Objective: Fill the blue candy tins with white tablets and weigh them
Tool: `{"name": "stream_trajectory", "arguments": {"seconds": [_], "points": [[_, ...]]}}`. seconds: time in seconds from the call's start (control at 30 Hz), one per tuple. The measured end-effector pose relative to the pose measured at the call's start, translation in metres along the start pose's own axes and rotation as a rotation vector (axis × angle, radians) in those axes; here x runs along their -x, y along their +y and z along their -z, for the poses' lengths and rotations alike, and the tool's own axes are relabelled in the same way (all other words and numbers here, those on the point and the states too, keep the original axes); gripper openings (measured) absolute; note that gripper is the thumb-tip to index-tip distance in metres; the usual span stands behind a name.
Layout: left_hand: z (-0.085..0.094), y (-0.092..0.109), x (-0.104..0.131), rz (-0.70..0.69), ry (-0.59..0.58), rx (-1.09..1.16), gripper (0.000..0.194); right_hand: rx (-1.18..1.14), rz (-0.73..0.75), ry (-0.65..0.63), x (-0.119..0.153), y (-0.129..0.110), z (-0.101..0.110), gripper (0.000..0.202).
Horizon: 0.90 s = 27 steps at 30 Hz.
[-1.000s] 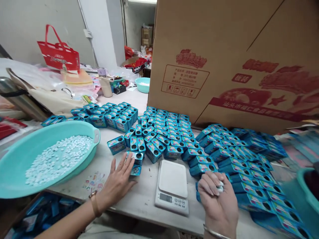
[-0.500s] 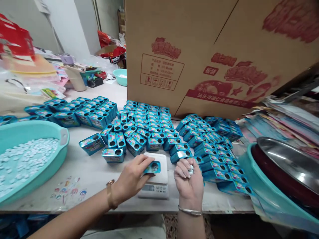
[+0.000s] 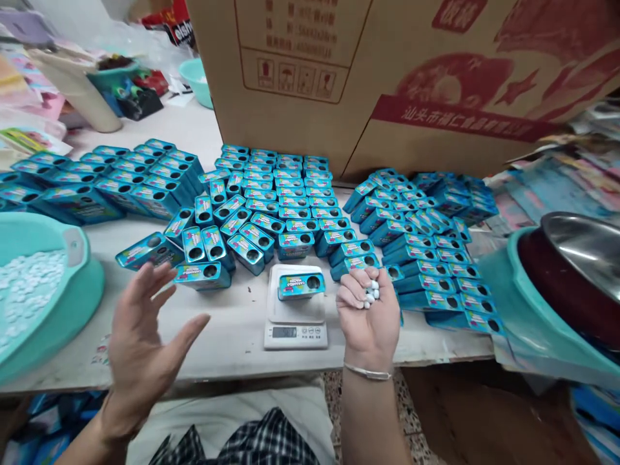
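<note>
My left hand (image 3: 150,329) is open, its fingers spread and nothing in them, over the table's left front. Palm up, my right hand (image 3: 367,316) curls its fingers around several small white candies (image 3: 371,292), just right of the scale. One blue candy tin (image 3: 301,285) with a dark round hole in its top stands on the plate of the white digital scale (image 3: 295,336). The scale's display is lit, but its digits are too blurred to read surely. Close beyond my left hand is another blue tin (image 3: 202,276).
Rows of blue tins (image 3: 290,200) fill the table's middle and both sides. A turquoise basin (image 3: 90,271) of white candies stands at left; stacked basins (image 3: 508,278) stand at right. A large cardboard box (image 3: 290,129) closes off the back.
My left hand has let go of the tin, leaving it on the scale, and moved left with fingers spread. My right hand still holds candies. The view has tilted downward.
</note>
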State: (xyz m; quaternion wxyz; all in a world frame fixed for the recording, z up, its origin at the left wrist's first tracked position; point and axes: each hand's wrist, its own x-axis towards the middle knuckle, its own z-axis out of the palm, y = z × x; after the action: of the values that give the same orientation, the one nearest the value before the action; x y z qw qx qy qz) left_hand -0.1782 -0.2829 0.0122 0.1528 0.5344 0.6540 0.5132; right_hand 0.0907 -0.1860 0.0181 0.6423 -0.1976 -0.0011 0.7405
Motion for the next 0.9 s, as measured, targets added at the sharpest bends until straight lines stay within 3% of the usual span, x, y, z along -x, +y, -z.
{"name": "stream_trajectory", "arguments": {"seconds": [0.13, 0.3, 0.67, 0.9], "points": [[0.016, -0.028, 0.029, 0.184, -0.041, 0.015, 0.073, 0.029, -0.004, -0.026, -0.007, 0.002, -0.005, 0.019], [0.006, -0.029, 0.039, 0.162, -0.108, 0.035, 0.074, 0.058, 0.003, -0.006, -0.014, 0.005, -0.013, 0.023], [-0.058, 0.006, -0.005, -0.121, -0.361, 0.034, 0.079, 0.219, 0.123, 0.015, -0.022, 0.016, -0.03, 0.026], [-0.092, 0.028, -0.027, -0.328, -0.501, -0.019, 0.073, 0.172, 0.067, 0.02, -0.026, 0.018, -0.033, 0.027]]}}
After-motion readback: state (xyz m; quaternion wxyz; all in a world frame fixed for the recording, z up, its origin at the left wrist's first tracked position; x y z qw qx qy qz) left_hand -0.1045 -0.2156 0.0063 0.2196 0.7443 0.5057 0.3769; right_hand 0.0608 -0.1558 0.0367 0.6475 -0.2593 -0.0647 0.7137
